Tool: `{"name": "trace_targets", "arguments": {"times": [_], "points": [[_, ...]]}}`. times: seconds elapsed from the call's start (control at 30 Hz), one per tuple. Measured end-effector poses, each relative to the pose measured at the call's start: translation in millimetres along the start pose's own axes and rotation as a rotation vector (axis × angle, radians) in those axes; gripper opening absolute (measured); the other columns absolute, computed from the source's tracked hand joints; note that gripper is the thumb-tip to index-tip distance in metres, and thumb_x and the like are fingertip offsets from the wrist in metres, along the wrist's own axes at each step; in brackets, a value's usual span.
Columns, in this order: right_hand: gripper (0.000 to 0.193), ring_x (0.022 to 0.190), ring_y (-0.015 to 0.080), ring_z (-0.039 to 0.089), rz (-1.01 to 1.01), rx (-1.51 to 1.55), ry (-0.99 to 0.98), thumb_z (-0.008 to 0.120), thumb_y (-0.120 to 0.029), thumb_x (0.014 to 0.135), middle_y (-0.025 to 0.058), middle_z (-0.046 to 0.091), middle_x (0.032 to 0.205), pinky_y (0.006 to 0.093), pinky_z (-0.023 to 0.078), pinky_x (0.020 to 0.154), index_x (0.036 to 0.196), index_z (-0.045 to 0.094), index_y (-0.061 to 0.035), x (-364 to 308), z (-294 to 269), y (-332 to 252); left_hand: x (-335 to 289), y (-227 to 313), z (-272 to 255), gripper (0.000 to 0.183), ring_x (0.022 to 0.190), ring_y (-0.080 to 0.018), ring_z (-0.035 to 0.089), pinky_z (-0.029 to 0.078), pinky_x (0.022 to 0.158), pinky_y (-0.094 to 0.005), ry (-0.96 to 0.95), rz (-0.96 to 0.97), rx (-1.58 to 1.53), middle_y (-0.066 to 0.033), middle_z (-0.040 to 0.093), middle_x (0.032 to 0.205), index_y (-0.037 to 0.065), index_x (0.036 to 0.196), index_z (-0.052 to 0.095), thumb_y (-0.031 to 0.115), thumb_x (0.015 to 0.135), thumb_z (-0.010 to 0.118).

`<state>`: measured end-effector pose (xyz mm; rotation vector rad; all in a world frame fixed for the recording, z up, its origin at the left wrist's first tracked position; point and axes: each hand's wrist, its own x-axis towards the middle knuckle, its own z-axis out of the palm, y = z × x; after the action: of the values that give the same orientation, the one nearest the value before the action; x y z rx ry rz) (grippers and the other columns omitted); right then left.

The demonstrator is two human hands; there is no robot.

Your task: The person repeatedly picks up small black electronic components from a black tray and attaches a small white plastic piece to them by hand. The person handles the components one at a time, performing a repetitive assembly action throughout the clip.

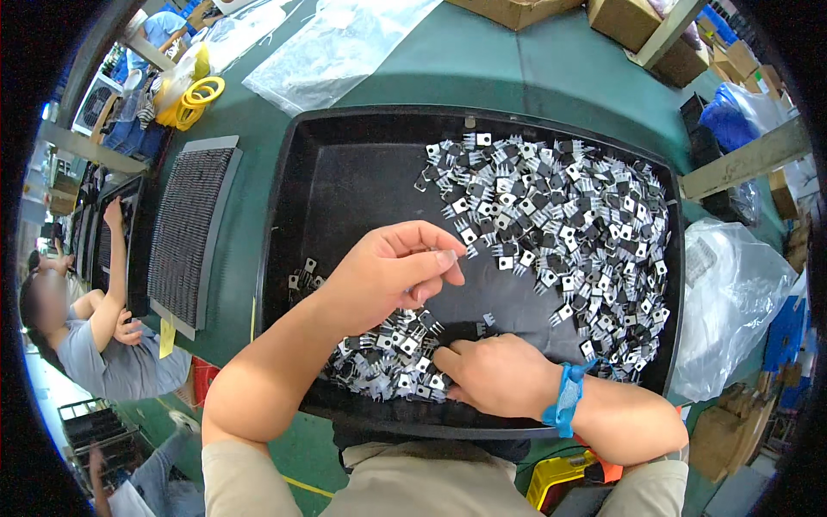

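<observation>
A large black tray (362,185) holds many loose transistors, each with a black body, metal tab and legs. The larger heap of transistors (594,233) covers the tray's right side; a smaller pile of transistors (392,358) lies near the front left. Above the tray's middle, my left hand (405,267) has thumb and index finger pinched; a small greyish bit shows at the tips, too small to name. My right hand (500,375), with a blue wrist strap (567,398), rests at the right edge of the smaller pile, fingers curled, tips partly hidden against the parts.
Left of the tray lies a grey rack (196,220) filled with dark rows. Clear plastic bags (340,56) lie behind the tray and another plastic bag (728,302) to its right. A co-worker (112,336) sits at the left. Cardboard boxes (624,21) stand at the back.
</observation>
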<state>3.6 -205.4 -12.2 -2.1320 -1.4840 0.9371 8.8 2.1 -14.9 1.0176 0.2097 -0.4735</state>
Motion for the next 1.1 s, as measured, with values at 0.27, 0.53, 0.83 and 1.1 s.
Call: {"name": "trace_targets", "arguments": {"times": [0.27,0.53,0.83,1.1], "points": [[0.017,0.076,0.036,0.062,-0.177,0.41,0.138,0.065,-0.014,0.082,0.0146,0.059,0.081,0.045,0.049,0.066,0.091,0.055,-0.0033,3,-8,14,-2,0,0,0.016,0.059,-0.0043,0.048,0.034,0.05,-0.0184,0.064,-0.029,0.244,-0.0024,0.063,0.078,0.001,0.1,0.065,0.006,0.085,0.066],[0.023,0.067,0.0279,0.059,-0.07,0.347,0.831,0.062,0.001,0.082,0.0134,0.059,0.079,0.0344,0.048,0.061,0.105,0.061,-0.0016,-1,-36,9,-7,2,6,0.016,0.081,-0.0057,0.06,0.049,0.073,-0.0221,0.029,0.063,0.407,-0.0027,0.068,0.088,0.0,0.098,0.068,0.008,0.085,0.068],[0.024,0.07,0.0307,0.06,-0.076,0.209,0.903,0.062,0.005,0.079,0.0154,0.058,0.082,0.0359,0.048,0.06,0.102,0.06,-0.0014,2,-31,13,-8,4,8,0.016,0.085,-0.0069,0.059,0.048,0.077,-0.0233,-0.017,0.057,0.507,-0.0047,0.069,0.092,-0.002,0.096,0.069,0.007,0.083,0.068],[0.025,0.07,0.0306,0.06,-0.097,0.187,0.902,0.062,0.005,0.08,0.015,0.058,0.082,0.0364,0.049,0.061,0.103,0.059,-0.0012,4,-31,13,-8,2,7,0.015,0.083,-0.0064,0.059,0.048,0.075,-0.0231,-0.017,0.065,0.543,-0.0047,0.069,0.09,-0.002,0.095,0.069,0.007,0.082,0.068]]}}
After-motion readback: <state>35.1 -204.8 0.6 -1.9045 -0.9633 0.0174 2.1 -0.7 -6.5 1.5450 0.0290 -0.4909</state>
